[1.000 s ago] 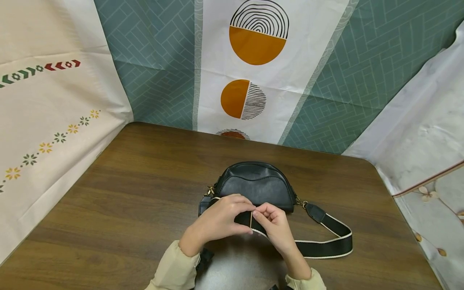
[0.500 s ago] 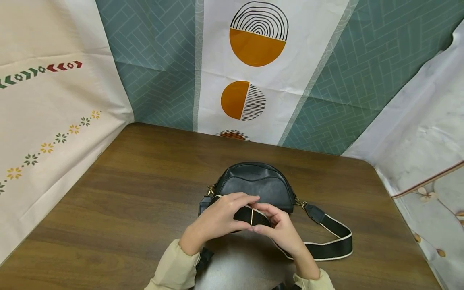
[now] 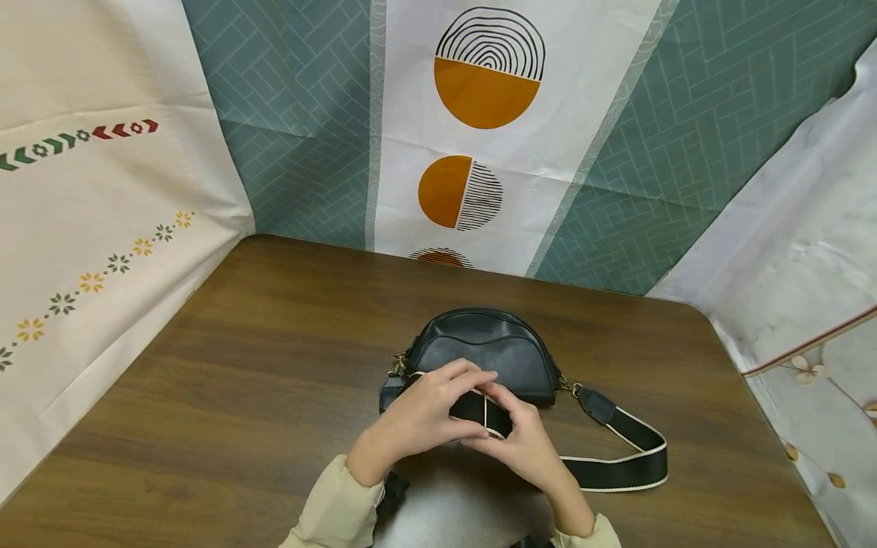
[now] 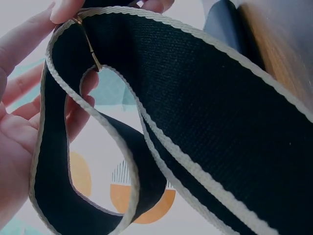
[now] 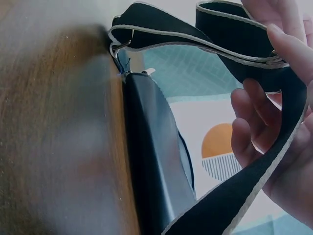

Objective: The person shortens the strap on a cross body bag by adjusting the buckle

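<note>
A black shoulder strap (image 3: 469, 409) with pale edging is held between both hands in front of a black handbag (image 3: 489, 354). My left hand (image 3: 419, 415) curves round the strap from the left, index finger over its upper edge and thumb under the lower one. From the right, my right hand (image 3: 526, 441) grips the same section, fingers above and thumb below. A thin gold slider (image 3: 486, 411) crosses the strap between the hands. In the left wrist view the strap (image 4: 210, 93) doubles into a hanging loop beside the slider (image 4: 90, 45). The left palm is mostly hidden in the head view.
The bag stands on the brown wooden table (image 3: 274, 365). Its strap's right end, with a leather tab (image 3: 597, 403) and metal clasp, lies bent on the table at the right. Patterned cloths (image 3: 308, 114) hang behind and at both sides.
The right fingertips have gone from pinching the strap's upper edge by the slider to spanning its width. The strap between the hands has bunched closer, and both hands have shifted slightly.
</note>
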Demonstrator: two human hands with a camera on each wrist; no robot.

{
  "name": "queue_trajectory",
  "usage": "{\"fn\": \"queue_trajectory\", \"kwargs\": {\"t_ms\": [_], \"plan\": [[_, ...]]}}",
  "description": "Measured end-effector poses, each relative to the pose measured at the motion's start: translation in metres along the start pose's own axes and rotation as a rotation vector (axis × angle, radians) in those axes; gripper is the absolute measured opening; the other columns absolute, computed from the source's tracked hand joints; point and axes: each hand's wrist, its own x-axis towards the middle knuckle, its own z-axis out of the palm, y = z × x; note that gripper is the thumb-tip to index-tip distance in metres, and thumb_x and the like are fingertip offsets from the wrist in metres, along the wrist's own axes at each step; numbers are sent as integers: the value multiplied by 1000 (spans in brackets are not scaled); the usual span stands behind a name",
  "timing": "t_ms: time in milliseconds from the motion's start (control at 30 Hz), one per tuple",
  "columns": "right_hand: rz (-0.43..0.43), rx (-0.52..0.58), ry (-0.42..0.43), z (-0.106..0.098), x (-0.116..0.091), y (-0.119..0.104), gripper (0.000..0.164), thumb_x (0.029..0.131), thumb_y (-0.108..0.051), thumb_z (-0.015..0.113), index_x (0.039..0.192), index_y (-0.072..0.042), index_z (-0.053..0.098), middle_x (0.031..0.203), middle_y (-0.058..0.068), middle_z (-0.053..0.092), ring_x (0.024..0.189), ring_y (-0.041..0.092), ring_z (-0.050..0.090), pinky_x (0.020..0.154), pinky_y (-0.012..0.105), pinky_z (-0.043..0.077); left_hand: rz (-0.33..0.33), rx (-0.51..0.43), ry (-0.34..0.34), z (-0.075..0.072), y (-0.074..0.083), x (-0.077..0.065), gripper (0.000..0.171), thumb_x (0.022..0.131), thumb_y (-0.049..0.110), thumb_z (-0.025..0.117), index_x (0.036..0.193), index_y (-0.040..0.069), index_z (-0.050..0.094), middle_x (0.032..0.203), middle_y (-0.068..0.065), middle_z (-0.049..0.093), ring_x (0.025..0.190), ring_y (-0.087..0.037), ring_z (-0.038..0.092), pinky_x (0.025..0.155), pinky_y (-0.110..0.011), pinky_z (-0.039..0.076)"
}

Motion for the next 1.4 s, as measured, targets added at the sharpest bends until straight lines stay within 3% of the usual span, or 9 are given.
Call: {"fn": "queue_trajectory", "kwargs": {"t_ms": [200,367,500,667,833,1067,1400], "plan": [[24,60,-14,-2,1,-6,55,67,3,74,117,-2,52,109,10,59,93,17,58,73,29,48,-17,92,-8,-4,-2,-1,52,71,28,75,113,3,59,103,-2,58,93,-13,54,84,-27,41],[75,120,-30,-6,6,-23,48,67,9,69,111,3,51,96,14,62,79,12,57,62,28,48,-31,131,34,-12,-5,-5,51,70,30,76,112,4,61,103,-3,61,95,-15,55,85,-31,40],[134,129,-49,-9,8,-28,47,67,9,69,109,4,51,93,12,62,77,10,56,59,26,47,-34,111,47,-14,-7,-7,50,71,31,75,111,4,61,103,-3,61,96,-16,54,85,-31,40],[136,167,-68,-10,7,-26,46,67,10,68,109,5,49,92,14,62,76,10,56,57,27,48,-58,60,38,-13,-10,-10,47,72,29,74,110,4,61,104,-4,59,96,-16,54,83,-29,42],[134,218,-36,-10,3,-14,46,67,13,66,109,5,49,87,13,62,74,11,56,58,27,47,-136,14,9,-13,-11,-14,56,72,31,74,118,4,55,113,-4,53,99,-15,52,82,-27,43],[136,251,19,-7,-3,8,48,67,11,67,111,1,49,85,5,62,76,10,55,64,25,44,-244,-35,-10,-14,-13,-17,79,70,36,75,133,6,38,126,-5,45,111,-14,45,90,-31,39],[150,317,61,-10,-5,11,45,69,12,63,110,3,48,82,-2,61,74,11,53,66,26,41,-318,-47,-41,-16,-19,-28,82,69,36,76,135,6,36,128,-8,44,113,-18,44,91,-36,38]]}}
